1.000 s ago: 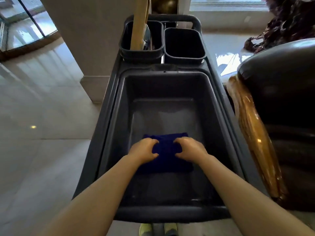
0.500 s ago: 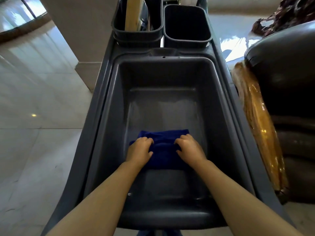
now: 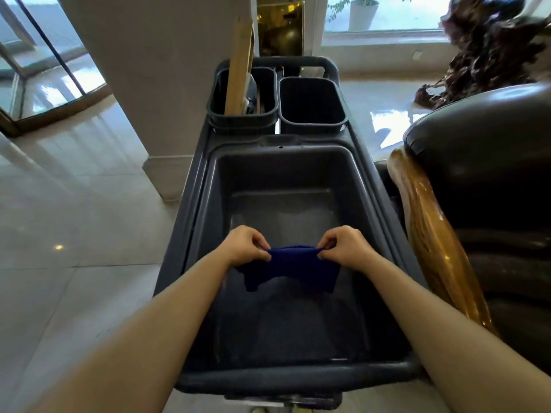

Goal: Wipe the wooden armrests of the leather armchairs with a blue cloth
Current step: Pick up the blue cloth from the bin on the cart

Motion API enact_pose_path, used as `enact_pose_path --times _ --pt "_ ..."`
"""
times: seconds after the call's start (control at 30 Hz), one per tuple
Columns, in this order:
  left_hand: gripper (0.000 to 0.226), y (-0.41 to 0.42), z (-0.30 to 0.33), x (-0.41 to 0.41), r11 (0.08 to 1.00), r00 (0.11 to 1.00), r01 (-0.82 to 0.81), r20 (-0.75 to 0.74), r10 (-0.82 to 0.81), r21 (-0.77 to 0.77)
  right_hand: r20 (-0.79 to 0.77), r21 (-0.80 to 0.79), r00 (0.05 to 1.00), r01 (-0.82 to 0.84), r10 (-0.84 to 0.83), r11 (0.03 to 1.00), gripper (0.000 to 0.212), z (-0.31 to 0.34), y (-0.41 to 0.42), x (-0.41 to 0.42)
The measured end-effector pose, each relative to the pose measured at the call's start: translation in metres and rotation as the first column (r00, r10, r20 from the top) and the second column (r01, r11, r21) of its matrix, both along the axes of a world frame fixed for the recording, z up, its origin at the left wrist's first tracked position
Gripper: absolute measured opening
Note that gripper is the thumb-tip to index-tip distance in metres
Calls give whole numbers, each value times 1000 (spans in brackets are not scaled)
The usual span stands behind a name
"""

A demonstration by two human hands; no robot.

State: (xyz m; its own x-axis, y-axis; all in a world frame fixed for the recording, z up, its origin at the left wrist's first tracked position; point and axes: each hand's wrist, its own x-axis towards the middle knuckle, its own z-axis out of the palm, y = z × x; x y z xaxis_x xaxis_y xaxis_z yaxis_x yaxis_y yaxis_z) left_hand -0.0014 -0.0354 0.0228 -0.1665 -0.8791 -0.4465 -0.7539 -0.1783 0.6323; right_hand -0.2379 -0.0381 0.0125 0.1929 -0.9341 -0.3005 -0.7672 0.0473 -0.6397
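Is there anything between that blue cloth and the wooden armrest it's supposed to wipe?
Only the cart's right wall. Both hands, left hand and right hand, hold the blue cloth over the gray bin, and the wooden armrest lies just right of the cart. Lifted over the wall, nothing else visible blocks the way.

Grey cart tub [image 3: 369, 222]; 2 bins behind: left [image 3: 244, 117] w/ wooden stick [image 3: 238, 58], right [image 3: 313, 120]

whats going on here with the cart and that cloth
A person stands at a grey cleaning cart, holding a blue cloth over its big tub. The left hand and right hand each pinch a top corner, so the cloth hangs between them. The leather armchair and its wooden armrest are just to the right, not yet wiped.
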Motion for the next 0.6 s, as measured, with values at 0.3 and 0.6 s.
enact_pose_path --times 0.3,0.6 --pt "14 2 87 -20 975 990 125 -46 -136 -182 29 -258 997 81 -76 963 12 84 27 -26" --pt "7 34 159 -89 934 967 217 -65 -244 -282 20 -390 989 141 -145 910 11 143 77 -96"
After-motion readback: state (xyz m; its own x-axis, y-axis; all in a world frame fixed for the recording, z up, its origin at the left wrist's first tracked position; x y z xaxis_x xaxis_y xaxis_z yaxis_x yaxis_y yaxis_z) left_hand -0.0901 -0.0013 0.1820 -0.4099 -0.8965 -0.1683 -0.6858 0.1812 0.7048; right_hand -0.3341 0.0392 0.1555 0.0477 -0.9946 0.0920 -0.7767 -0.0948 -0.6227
